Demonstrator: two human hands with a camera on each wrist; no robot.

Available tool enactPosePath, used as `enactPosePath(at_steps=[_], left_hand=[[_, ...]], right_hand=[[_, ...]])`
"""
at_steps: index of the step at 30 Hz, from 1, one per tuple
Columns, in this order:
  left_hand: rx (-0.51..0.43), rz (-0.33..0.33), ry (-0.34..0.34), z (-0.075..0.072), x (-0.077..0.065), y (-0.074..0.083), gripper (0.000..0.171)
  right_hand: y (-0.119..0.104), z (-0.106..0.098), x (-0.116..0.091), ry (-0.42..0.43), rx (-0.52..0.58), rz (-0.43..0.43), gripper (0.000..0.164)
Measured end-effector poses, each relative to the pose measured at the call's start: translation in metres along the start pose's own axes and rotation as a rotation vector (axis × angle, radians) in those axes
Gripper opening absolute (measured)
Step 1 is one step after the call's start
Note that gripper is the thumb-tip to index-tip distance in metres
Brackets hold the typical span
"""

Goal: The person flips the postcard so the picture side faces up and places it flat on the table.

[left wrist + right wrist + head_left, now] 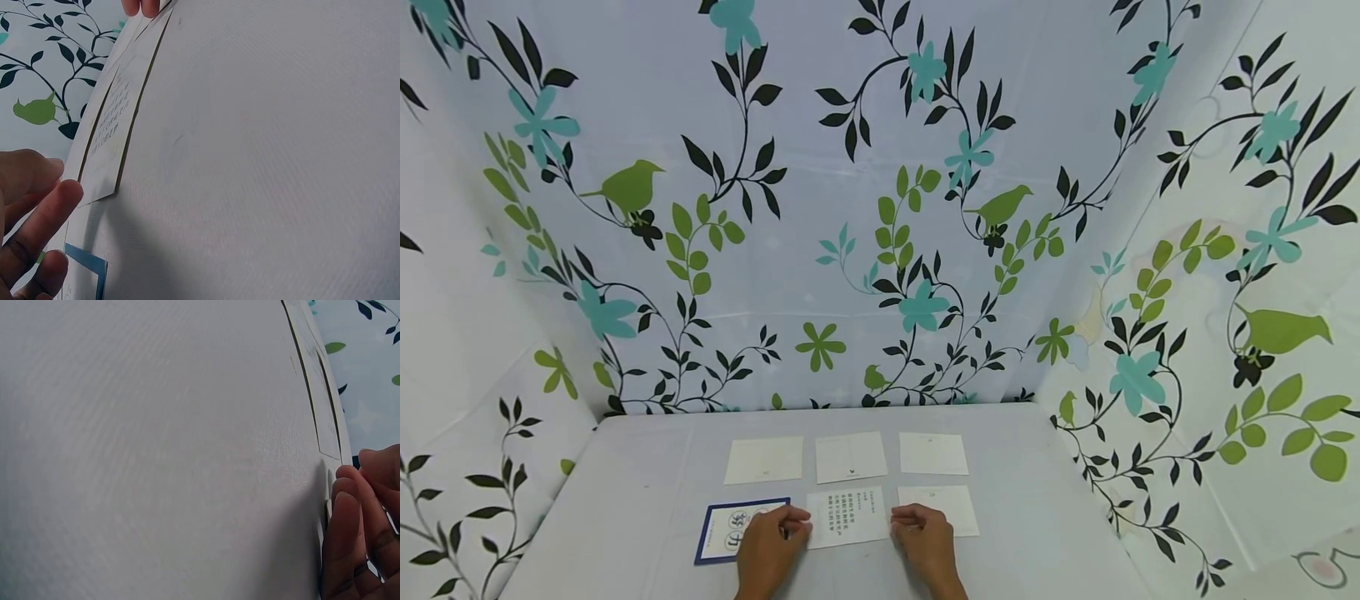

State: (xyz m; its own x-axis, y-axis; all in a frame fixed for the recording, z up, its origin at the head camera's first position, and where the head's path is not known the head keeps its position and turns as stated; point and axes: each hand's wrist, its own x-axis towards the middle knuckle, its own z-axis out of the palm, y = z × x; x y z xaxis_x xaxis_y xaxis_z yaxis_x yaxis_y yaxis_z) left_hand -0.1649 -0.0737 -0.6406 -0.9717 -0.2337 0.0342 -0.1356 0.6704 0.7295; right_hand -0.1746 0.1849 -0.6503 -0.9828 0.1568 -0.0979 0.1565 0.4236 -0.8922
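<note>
A white card with printed lines of characters [847,517] lies flat in the front row, between my two hands. My left hand [769,550] is at its left edge, partly over a blue-bordered card with large characters [718,533]. In the left wrist view, the thumb and fingertips [72,192] are close to the printed card's corner; whether they touch it cannot be told. At the card's right edge is my right hand [927,546], its fingers loosely bent and bunched near the thumb. In the right wrist view, its fingertips [345,472] appear just off the card's end.
A pale card [943,507] lies beside and partly behind my right hand. Behind, a row holds a left card [765,460], a middle card [851,457] and a right card [933,454]. The white table [640,492] meets patterned curtains [820,275] at its back and sides.
</note>
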Motion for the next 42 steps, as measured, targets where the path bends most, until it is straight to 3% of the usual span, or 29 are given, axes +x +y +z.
enactPosePath(at_steps=[23,42], left_hand=[[-0.038,0.042,-0.002,0.018,0.000,0.021,0.013],[-0.093,0.132,-0.040,0.035,0.006,0.035,0.015]], right_hand=[[-0.002,-0.010,0.000,0.070,-0.072,-0.020,0.015],[0.007,-0.022,0.004,0.107,-0.102,-0.027,0.017]])
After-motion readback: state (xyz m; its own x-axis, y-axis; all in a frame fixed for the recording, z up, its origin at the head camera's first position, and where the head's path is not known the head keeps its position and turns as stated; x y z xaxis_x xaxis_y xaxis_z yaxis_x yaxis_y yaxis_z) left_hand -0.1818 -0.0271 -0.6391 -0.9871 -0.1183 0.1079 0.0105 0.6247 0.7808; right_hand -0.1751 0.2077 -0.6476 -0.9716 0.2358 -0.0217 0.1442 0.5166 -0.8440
